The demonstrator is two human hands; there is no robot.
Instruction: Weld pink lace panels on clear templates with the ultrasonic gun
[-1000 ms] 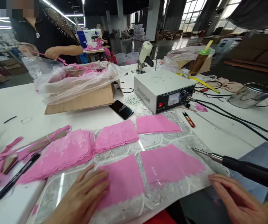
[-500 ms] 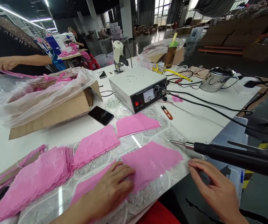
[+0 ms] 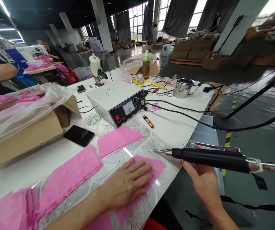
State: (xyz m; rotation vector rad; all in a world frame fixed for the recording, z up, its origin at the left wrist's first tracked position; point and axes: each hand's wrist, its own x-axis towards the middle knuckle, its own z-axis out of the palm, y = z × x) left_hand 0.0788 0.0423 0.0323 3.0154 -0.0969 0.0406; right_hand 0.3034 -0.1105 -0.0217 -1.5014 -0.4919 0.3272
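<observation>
My left hand [image 3: 126, 183] lies flat with fingers spread on a thin pink fabric piece [image 3: 160, 166], covering much of it. The fabric rests on a glossy, clear-covered surface [image 3: 152, 145] near the table's front edge. Just off that edge, my right hand [image 3: 204, 183] is closed around a black ultrasonic cutter [image 3: 207, 158], thumb in front and fingers partly hidden behind. Its thin metal tip points left, above the fabric's upper right corner. Farther back lies another pink piece [image 3: 118, 140], with a stack of pink pieces [image 3: 70, 171] to its left.
A control box [image 3: 115, 99] with a lit red switch stands mid-table. Around it are a phone [image 3: 78, 135], thread snips [image 3: 148, 121], a lidded glass mug [image 3: 184, 88] and black cables [image 3: 173, 111]. A plastic-lined carton [image 3: 22, 127] sits at left, a co-worker's arm [image 3: 0, 72] behind it.
My right hand has come up from beside the cutter and taken hold of its handle. My left hand has slid right and spread flat over the pink piece. The view has swung right.
</observation>
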